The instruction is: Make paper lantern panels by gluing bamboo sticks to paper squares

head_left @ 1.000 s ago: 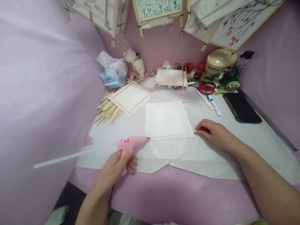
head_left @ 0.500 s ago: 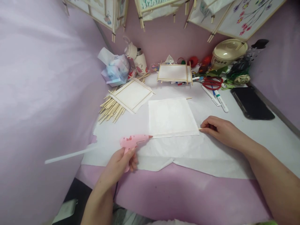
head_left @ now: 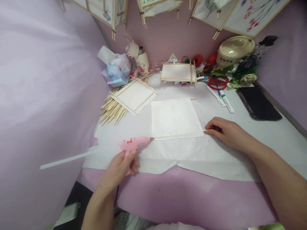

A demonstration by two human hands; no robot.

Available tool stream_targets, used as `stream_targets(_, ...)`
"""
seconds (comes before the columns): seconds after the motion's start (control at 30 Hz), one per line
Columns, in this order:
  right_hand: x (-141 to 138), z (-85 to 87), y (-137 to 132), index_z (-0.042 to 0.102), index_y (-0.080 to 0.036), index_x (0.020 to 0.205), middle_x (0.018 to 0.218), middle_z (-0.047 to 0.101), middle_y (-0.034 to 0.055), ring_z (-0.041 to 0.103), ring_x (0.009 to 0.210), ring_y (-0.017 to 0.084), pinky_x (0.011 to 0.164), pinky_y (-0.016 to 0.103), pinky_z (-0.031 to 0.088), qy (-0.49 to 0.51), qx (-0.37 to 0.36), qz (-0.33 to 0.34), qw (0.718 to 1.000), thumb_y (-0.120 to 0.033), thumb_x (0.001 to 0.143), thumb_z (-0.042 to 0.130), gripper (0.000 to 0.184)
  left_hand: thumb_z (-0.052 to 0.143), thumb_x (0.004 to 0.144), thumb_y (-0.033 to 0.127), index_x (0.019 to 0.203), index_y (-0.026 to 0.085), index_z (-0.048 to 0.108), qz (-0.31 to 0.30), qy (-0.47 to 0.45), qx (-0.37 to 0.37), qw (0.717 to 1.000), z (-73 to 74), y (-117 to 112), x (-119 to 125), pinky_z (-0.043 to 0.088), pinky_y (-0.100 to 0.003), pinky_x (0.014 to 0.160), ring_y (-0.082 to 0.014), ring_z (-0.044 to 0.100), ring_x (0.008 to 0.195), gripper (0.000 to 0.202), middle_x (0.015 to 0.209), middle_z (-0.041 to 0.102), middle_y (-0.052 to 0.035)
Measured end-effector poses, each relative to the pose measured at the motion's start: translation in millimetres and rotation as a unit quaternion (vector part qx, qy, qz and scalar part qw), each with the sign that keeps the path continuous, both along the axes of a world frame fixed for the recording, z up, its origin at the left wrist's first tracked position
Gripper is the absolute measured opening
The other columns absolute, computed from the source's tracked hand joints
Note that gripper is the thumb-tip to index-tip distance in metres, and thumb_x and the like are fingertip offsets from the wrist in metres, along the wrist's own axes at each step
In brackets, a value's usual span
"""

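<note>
My left hand [head_left: 122, 164] grips a pink glue gun [head_left: 133, 144] by its handle, a long glue stick trailing out to the left. Its nozzle touches the near left corner of a white square paper sheet [head_left: 175, 118]. My right hand [head_left: 224, 131] is closed on the right end of a thin wooden stick [head_left: 178, 135] that lies along the sheet's near edge. Sheet and stick rest on a large white paper [head_left: 192, 156] spread over the pink table.
A pile of wooden sticks [head_left: 112, 110] lies at the left under a framed paper panel [head_left: 133, 95]. Another panel [head_left: 178, 72], red scissors [head_left: 218, 83], marker pens [head_left: 223, 97], a black tray [head_left: 257, 103], a lidded bowl [head_left: 233, 48] and a tissue pack [head_left: 116, 70] stand at the back. Painted panels hang above.
The glue gun's nozzle has stayed at the sheet's near left corner and my right hand has kept its hold on the stick; only the camera has shifted slightly.
</note>
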State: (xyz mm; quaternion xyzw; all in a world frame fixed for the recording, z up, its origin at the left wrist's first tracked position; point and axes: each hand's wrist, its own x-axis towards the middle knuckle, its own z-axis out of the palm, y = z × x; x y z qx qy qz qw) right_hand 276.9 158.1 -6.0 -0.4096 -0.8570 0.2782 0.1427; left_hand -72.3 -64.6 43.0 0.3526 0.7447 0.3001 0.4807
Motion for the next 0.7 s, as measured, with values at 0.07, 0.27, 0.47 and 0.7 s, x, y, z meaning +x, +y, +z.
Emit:
stream_targets(0.07, -0.3, 0.2, 0.0, 0.061, -0.026, 0.084, 0.085, 0.064, 0.0045, 0.055, 0.07, 0.019, 0.064, 0.034, 0.043, 0.003, 0.0, 0.0, 1.0, -0.055, 0.089, 0.055, 0.03, 0.047, 0.09, 0.058, 0.068, 0.018, 0.058, 0.004, -0.003, 0.004, 1.0, -0.9, -0.3, -0.6, 0.044, -0.027, 0.055, -0.0166, 0.06, 0.052, 0.047, 0.06, 0.066, -0.0036)
stream_targets(0.27, -0.9, 1.2, -0.8, 0.06, -0.026, 0.085, 0.084, 0.063, 0.0022, 0.055, 0.071, 0.019, 0.065, 0.033, 0.042, -0.008, 0.0, -0.002, 1.0, -0.052, 0.089, 0.056, 0.026, 0.046, 0.092, 0.056, 0.069, 0.018, 0.058, -0.003, 0.004, 0.007, 1.0, 0.8, -1.0, 0.9, 0.044, -0.026, 0.055, -0.0157, 0.059, 0.053, 0.046, 0.061, 0.067, -0.0027)
stream_targets(0.47, -0.7, 0.4, -0.5, 0.06, -0.026, 0.085, 0.083, 0.063, 0.0024, 0.055, 0.07, 0.018, 0.065, 0.033, 0.042, -0.004, 0.007, 0.002, 1.0, -0.051, 0.09, 0.056, 0.026, 0.045, 0.092, 0.056, 0.067, 0.019, 0.057, -0.016, 0.005, 0.002, 1.0, 1.8, 3.3, 3.3, 0.043, -0.026, 0.055, -0.0155, 0.058, 0.052, 0.047, 0.058, 0.065, -0.002)
stream_targets(0.7, -0.5, 0.9, -0.3, 0.06, -0.026, 0.085, 0.083, 0.063, 0.003, 0.055, 0.069, 0.019, 0.063, 0.033, 0.042, -0.004, 0.004, 0.001, 1.0, -0.053, 0.089, 0.055, 0.028, 0.045, 0.092, 0.057, 0.067, 0.019, 0.059, -0.018, 0.016, 0.001, 1.0, 2.2, 4.4, 2.1, 0.044, -0.026, 0.057, -0.0166, 0.059, 0.053, 0.047, 0.057, 0.064, -0.0023)
